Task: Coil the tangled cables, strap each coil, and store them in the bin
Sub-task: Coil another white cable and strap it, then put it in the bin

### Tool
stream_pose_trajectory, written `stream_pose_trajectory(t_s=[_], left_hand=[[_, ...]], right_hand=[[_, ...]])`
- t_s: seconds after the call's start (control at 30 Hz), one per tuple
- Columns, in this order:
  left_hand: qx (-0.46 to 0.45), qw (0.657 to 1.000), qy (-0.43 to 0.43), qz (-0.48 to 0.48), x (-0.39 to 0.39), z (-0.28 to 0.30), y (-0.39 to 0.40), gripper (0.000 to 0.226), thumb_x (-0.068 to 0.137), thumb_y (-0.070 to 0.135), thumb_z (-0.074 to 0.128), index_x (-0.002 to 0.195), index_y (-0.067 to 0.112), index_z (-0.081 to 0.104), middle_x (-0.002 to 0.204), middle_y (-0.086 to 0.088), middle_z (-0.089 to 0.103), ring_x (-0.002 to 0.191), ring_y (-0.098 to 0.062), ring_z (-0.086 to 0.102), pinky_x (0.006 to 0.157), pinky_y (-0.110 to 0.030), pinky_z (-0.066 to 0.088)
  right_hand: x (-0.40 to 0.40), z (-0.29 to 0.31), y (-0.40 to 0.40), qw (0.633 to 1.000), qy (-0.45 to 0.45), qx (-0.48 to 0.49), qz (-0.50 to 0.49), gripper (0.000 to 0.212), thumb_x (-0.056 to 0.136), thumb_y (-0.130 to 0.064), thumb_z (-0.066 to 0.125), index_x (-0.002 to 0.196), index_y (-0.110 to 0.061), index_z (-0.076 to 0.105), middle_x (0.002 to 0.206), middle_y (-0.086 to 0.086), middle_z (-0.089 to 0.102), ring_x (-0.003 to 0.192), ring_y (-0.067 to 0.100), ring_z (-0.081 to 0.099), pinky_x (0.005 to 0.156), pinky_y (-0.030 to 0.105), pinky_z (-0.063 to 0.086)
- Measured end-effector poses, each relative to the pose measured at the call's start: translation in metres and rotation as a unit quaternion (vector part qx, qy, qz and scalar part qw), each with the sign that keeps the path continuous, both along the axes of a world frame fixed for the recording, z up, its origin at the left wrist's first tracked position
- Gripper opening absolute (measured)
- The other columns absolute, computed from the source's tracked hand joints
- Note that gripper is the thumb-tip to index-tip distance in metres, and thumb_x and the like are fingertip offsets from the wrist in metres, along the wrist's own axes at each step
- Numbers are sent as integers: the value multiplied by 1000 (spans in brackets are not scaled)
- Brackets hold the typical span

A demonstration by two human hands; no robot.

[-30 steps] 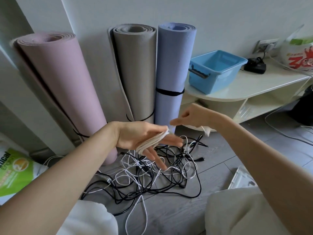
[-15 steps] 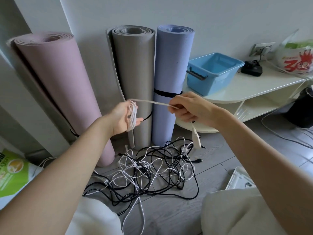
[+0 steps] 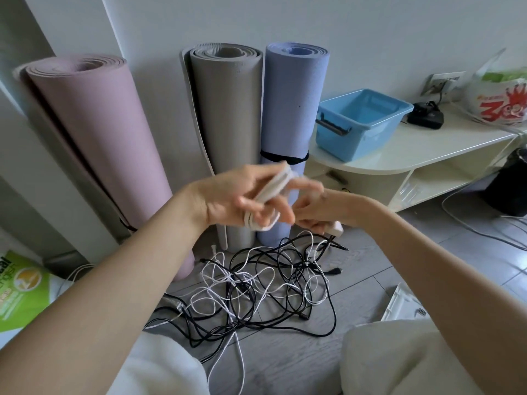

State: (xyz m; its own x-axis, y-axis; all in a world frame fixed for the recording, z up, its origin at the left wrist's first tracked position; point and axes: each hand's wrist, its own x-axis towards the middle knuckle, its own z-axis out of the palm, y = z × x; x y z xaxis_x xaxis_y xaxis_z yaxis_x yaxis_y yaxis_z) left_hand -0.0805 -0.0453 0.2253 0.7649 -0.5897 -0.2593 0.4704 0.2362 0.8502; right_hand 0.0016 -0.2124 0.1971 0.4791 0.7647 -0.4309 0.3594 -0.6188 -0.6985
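Above the floor pile: white cable [image 3: 272,192] wound in loops round the spread fingers of the left hand [image 3: 242,198], plug end [image 3: 336,227] close beside the coil.
Left hand: palm up, fingers loosely bent inside the loops, serving as the former for the coil.
Right hand [image 3: 309,208]: partly hidden behind the left and blurred; seemingly pinching the plug end, grip not clear enough to call.
Step in hand: judged to be the last turns of the white cable, tail nearly used up.
Doing it well: keep left fingers spread for even loops; lay each turn flat beside the previous one, no twist; leave a short tail at the plug; pinch the bundle at its middle before sliding off the fingers.
Strap: none identifiable in view; worth having within reach before freeing the coil.
Risk: loops springing open once off the fingers; plug swinging into the pile.
Remaining cables [image 3: 265,289]: black and white, tangled together on the floor below the hands.
Bin [image 3: 360,122]: blue, on the pale surface [image 3: 427,146] to the right, well apart from the hands.
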Motion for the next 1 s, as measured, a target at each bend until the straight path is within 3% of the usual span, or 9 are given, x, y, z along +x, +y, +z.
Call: stream_pose_trajectory(t_s=[0.17, 0.27, 0.43, 0.53, 0.7, 0.8, 0.87, 0.93, 1.0], left_hand=[[132, 982, 24, -136, -7, -11, 4, 53, 94, 48, 24, 134, 19, 44, 78, -12, 73, 26, 0, 37, 46, -12, 39], [163, 974, 27, -158, -8, -10, 3, 52, 93, 48, 24, 130, 20, 47, 74, -11, 73, 25, -1, 35, 46, -12, 39], [172, 965, 27, -197, -6, -16, -2, 52, 95, 46, 23, 129, 16, 48, 72, -9, 72, 26, -1, 36, 48, -11, 39], [156, 982, 52, -97, -3, -22, 2, 52, 96, 42, 29, 129, 10, 51, 73, -10, 71, 27, -1, 34, 48, -13, 42], [112, 982, 98, 119, 3, -36, 7, 47, 97, 37, 32, 103, 6, 68, 96, -12, 70, 45, -9, 54, 54, -20, 51], [72, 975, 103, 181, 9, -40, 8, 61, 99, 47, 21, 110, 2, 61, 102, -13, 67, 69, -15, 67, 72, -28, 53], [57, 965, 97, 235, 13, -40, 6, 56, 97, 49, 28, 97, 5, 63, 93, -8, 67, 77, -16, 67, 80, -32, 52], [57, 955, 90, 276, 16, -41, 4, 50, 98, 41, 34, 77, 8, 65, 76, -4, 68, 69, -14, 66, 76, -30, 54], [66, 947, 93, 301, 17, -46, 4, 46, 100, 32, 34, 71, 8, 61, 65, -4, 68, 56, -14, 65, 56, -23, 55]], right_hand=[[16, 11, -21, 987, 99, 129, -8, 4, 81, 0, 62, 78, 0, 62, 63, 5, 62, 61, 20, 52, 65, 28, 47], [25, 9, -22, 971, 173, 157, -60, 17, 82, 15, 54, 84, 2, 63, 70, 6, 66, 62, 12, 59, 66, 19, 53], [24, 12, -22, 944, 207, 225, -125, 4, 69, -5, 67, 68, -9, 66, 63, 4, 64, 61, 10, 59, 63, 16, 52], [16, 22, -19, 945, 166, 244, -143, 10, 81, 4, 61, 77, -6, 61, 60, 3, 65, 54, 7, 60, 51, 13, 48], [-6, 29, -5, 958, 20, 247, -144, 8, 82, 5, 64, 86, -2, 64, 68, 7, 63, 51, -2, 57, 46, 6, 39], [-11, 25, 5, 961, -62, 237, -131, 11, 80, -5, 70, 91, -7, 68, 68, 5, 63, 56, 0, 57, 59, 9, 42], [-11, 18, 11, 961, -128, 216, -116, 11, 80, -13, 72, 91, -14, 71, 75, 8, 67, 68, 10, 61, 70, 23, 49], [-13, 10, 16, 955, -194, 210, -82, 11, 79, -13, 71, 91, -12, 73, 90, 9, 69, 82, 18, 65, 83, 34, 53], [-19, 5, 20, 953, -217, 202, -56, 13, 79, -11, 70, 91, -8, 74, 98, 5, 70, 88, 20, 65, 89, 34, 50]])
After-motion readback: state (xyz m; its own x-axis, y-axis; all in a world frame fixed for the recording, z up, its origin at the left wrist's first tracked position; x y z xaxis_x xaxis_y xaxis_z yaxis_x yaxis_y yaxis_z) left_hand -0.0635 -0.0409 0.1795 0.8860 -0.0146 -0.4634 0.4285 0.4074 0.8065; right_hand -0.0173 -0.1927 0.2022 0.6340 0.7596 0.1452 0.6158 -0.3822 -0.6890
